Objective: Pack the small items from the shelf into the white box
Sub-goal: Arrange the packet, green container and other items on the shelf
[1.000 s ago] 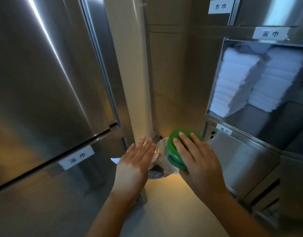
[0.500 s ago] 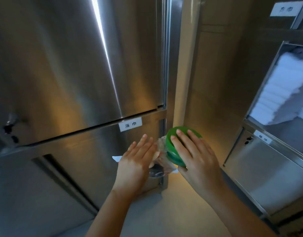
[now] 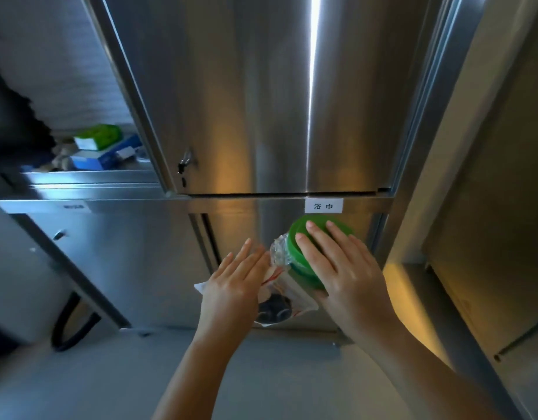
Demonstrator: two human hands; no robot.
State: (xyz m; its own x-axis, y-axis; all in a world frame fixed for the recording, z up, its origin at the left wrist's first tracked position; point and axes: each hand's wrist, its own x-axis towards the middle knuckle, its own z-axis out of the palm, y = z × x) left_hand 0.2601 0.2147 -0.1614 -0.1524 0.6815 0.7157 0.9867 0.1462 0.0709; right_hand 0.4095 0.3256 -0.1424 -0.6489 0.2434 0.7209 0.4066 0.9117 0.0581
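Note:
I carry a bundle between both hands in front of a steel cabinet. My right hand [image 3: 343,268] lies flat over a round green-lidded container [image 3: 304,253]. My left hand [image 3: 234,283] presses against the other side, on several clear plastic-wrapped packets [image 3: 287,286] with white, red and dark contents. At the upper left an open shelf [image 3: 88,177] holds a green and white box [image 3: 97,137], a blue and white box [image 3: 104,156] and other small items. The white box is not in view.
A closed stainless steel cabinet door [image 3: 276,101] with a key in its lock [image 3: 185,165] fills the middle, with a white label [image 3: 323,206] under it. A black hose [image 3: 73,325] loops near the floor at the left. Another steel unit [image 3: 486,283] stands at the right.
The view has swung left: the towel shelves at the right have left the frame and the open shelf with boxes has come in at the left. Both hands keep the same hold on the bundle.

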